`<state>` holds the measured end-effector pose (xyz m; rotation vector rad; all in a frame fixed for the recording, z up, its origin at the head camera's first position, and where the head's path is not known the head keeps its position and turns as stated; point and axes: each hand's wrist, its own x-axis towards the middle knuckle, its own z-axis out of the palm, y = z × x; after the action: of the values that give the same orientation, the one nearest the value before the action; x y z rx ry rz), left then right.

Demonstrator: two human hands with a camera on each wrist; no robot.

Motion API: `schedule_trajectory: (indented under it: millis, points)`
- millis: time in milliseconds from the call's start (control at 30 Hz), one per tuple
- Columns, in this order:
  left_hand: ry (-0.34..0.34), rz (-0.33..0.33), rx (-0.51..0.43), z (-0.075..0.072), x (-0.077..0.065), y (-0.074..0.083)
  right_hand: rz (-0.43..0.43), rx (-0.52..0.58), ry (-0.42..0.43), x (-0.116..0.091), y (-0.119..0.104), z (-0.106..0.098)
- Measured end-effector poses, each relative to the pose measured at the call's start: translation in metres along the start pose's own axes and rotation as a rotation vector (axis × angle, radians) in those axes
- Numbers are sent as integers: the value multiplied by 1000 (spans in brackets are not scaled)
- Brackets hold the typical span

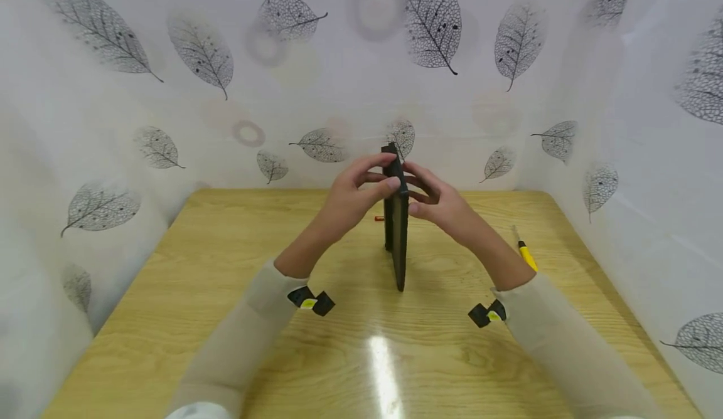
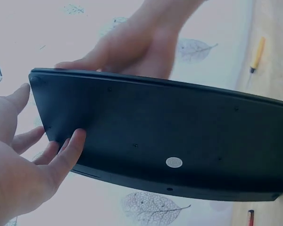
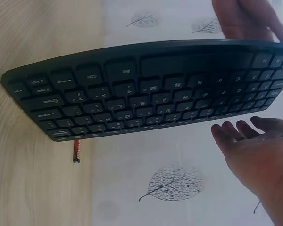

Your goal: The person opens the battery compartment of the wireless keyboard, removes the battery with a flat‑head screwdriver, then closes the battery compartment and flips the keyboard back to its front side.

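A black keyboard (image 1: 400, 237) is held on end, one short end up, its keys (image 3: 155, 96) toward my right hand and its plain back (image 2: 179, 122) toward my left. My left hand (image 1: 353, 196) grips the upper end, thumb over the end edge and fingers reaching across the back. On the key side, my right hand (image 1: 446, 209) has its fingers loosely bent beside the upper end. Its fingertips (image 3: 221, 134) lie close to the long edge in the right wrist view; firm contact cannot be made out.
A yellow-handled screwdriver (image 1: 526, 254) lies on the wooden table (image 1: 226, 268) at the right. Behind the keyboard is a small red battery (image 3: 77, 151). White leaf-patterned sheeting (image 1: 339, 93) encloses the back and sides of the table. Each sleeve carries a small black device.
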<state>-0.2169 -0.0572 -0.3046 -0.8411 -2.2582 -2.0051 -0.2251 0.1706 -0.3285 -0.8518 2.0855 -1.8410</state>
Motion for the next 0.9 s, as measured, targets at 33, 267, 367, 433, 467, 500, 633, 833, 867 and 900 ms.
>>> schedule_trajectory:
  millis: [33, 267, 367, 433, 467, 500, 633, 833, 867, 900]
  points:
    - [-1, -7, -3, -2, -2, 0, 12, 5, -22, 3, 3, 0]
    - [-10, -28, -54, -17, -13, 0, 73, -7, -144, 21, 23, 8]
    - [-17, -40, -77, -24, -18, -1, 63, -27, -179, 27, 30, 12]
    - [-14, -51, -86, -29, -21, -3, 50, -47, -197, 30, 34, 14]
    - [-11, -55, -94, -31, -23, -3, 44, -57, -204, 31, 36, 16]
    - [-5, -61, -97, -33, -24, -4, 41, -67, -211, 32, 38, 17]
    - [20, -56, -107, -41, -31, -8, 40, -122, -228, 34, 47, 22]
    - [46, -36, -108, -54, -42, -15, 97, -250, -229, 28, 66, 25]
    - [53, -37, -109, -57, -44, -17, 114, -263, -234, 27, 69, 26]
    - [62, -37, -106, -59, -46, -19, 134, -272, -238, 25, 73, 27]
